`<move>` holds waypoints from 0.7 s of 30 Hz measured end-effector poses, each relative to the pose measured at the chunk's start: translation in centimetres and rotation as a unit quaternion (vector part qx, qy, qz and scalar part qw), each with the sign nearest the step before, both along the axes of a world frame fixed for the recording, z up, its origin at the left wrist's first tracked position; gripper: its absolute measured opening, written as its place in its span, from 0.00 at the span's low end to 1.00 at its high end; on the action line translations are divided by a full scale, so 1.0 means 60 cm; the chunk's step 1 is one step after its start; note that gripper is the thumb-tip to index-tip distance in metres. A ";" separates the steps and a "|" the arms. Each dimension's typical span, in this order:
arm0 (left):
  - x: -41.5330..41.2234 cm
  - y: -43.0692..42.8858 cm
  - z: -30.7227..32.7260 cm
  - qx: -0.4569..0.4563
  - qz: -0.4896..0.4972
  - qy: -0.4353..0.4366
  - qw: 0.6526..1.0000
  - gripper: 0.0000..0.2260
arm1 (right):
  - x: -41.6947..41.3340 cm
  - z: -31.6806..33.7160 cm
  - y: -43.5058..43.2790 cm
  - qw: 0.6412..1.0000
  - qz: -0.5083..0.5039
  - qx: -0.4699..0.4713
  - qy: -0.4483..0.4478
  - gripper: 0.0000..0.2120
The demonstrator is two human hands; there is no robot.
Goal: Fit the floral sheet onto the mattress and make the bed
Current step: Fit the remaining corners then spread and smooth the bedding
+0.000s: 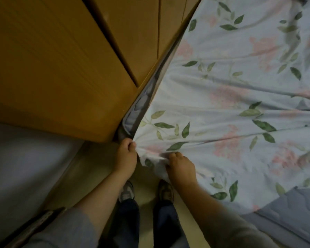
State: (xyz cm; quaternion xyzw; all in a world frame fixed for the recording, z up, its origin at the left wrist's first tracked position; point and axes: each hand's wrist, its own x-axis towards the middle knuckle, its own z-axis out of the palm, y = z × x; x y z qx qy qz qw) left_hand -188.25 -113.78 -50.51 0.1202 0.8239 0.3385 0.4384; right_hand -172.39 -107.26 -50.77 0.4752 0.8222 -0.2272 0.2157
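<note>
Creased floral sheet (pixel 231 108) draped over grey mattress (pixel 283 212) corner

this is a bedroom in a home. a floral sheet (pixel 222 104) with pink blooms and green leaves is spread over a grey-blue mattress (pixel 284 215), which sits close against tall wooden wardrobe doors (pixel 61 59) with plain flat panels. a pale beige floor (pixel 145 178) shows below, and another pale padded surface (pixel 25 167) lies to the left.
</note>
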 end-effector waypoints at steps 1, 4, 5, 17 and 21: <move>0.002 0.001 0.001 0.007 0.012 0.005 1.000 0.07 | 0.001 -0.004 0.006 1.000 0.012 -0.012 0.004 0.17; 0.005 0.000 -0.001 0.019 0.017 -0.033 0.999 0.07 | 0.004 -0.008 0.008 0.998 0.017 -0.034 0.056 0.16; 0.008 -0.003 -0.003 0.022 0.011 -0.061 0.998 0.07 | 0.007 -0.005 0.004 0.997 0.020 -0.033 0.069 0.14; -0.024 -0.029 -0.010 0.006 0.226 0.024 0.974 0.11 | -0.048 0.003 -0.010 0.971 -0.009 -0.150 0.185 0.13; -0.039 -0.031 -0.029 -0.002 0.200 0.038 0.979 0.13 | -0.105 0.007 0.052 0.968 -0.096 -0.060 0.224 0.13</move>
